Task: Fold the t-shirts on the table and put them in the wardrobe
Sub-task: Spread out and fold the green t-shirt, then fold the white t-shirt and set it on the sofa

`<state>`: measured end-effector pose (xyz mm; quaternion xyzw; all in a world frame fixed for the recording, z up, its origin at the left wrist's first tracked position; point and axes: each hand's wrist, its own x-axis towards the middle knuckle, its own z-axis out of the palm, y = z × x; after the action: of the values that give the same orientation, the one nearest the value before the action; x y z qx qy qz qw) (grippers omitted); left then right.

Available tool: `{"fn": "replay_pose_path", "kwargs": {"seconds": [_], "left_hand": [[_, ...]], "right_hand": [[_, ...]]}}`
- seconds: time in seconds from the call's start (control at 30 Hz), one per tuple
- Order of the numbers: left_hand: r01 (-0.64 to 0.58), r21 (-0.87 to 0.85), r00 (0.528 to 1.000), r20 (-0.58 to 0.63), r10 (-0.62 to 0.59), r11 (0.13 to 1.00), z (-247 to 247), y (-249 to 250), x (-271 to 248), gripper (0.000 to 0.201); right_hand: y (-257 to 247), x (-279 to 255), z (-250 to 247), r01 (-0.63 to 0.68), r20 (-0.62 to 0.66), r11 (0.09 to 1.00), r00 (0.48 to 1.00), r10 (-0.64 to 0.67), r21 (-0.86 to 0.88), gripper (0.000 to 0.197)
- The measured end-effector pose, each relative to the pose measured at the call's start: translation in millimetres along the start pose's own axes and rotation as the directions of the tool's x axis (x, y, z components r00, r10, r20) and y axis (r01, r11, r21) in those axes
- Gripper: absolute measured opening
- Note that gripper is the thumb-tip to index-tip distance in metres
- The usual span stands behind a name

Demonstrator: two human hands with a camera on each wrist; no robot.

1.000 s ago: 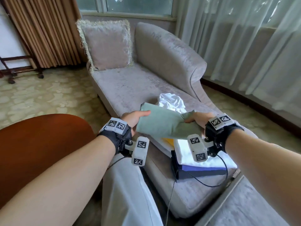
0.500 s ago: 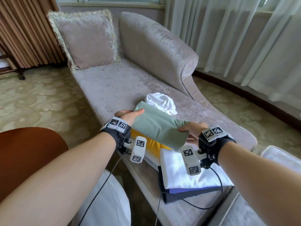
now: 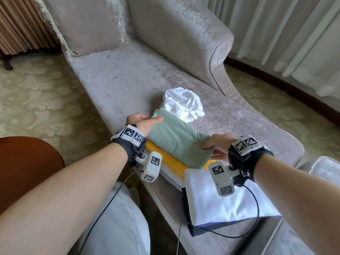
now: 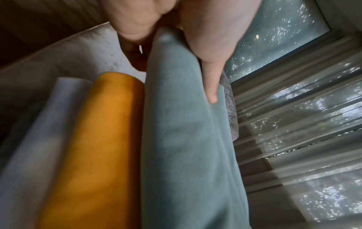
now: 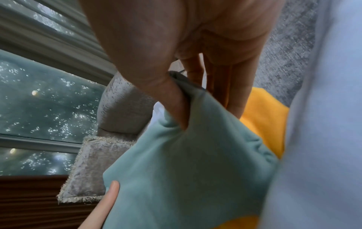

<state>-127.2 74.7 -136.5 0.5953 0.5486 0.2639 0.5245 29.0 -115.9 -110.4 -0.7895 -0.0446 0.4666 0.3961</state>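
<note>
The right hand [image 3: 218, 146] pinched the near end of the folded green t-shirt [image 3: 176, 140], thumb on top and fingers [image 5: 238, 93] beneath, just above the yellow t-shirt [image 3: 165, 159]. The green t-shirt's long axis ran from those fingers away toward the left hand [image 3: 142, 122]. That hand gripped the far end, thumb [image 4: 210, 86] over the fold, near a crumpled white t-shirt [image 3: 184, 104] on the chaise [image 3: 119, 80].

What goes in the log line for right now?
left hand: grips green shirt | right hand: pinches it | under: yellow shirt
</note>
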Motion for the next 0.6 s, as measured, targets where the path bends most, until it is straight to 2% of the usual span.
{"fn": "replay_pose_path", "kwargs": {"seconds": [0.13,0.23,0.3,0.4,0.47,0.53,0.6], "left_hand": [[-0.077,0.003,0.997,0.006,0.077,0.997,7.2,11.4,1.1,0.037],[-0.045,0.177,0.995,0.097,0.028,0.983,8.3,2.3,0.0,0.040],[-0.056,0.376,0.988,0.152,-0.002,0.925,8.1,-4.4,-4.7,0.044],[-0.156,0.571,0.986,0.135,0.095,0.806,11.3,-1.1,-11.8,0.049],[-0.220,0.621,0.974,0.100,0.202,0.753,13.2,5.6,-15.9,0.064],[-0.303,0.652,0.949,0.141,0.281,0.695,16.3,9.5,-19.5,0.071],[-0.335,0.686,0.941,0.208,0.268,0.646,19.3,9.9,-19.9,0.070]], "right_hand": [[-3.2,0.5,-7.8,0.026,-0.019,0.998,0.999,-0.027,-0.053,0.015],[7.0,0.6,-4.8,-0.044,0.034,0.975,0.998,0.053,-0.217,0.010],[16.0,4.6,-1.6,-0.081,0.039,0.948,0.994,0.098,-0.307,0.013],[16.6,6.8,1.4,-0.055,0.010,0.910,0.998,0.065,-0.412,0.016],[9.8,3.6,2.4,-0.031,0.004,0.849,0.999,0.039,-0.528,0.019],[2.0,0.6,3.1,-0.019,-0.018,0.794,1.000,0.009,-0.608,0.024],[-5.2,-0.4,5.8,-0.020,-0.019,0.739,1.000,0.010,-0.673,0.038]]}}
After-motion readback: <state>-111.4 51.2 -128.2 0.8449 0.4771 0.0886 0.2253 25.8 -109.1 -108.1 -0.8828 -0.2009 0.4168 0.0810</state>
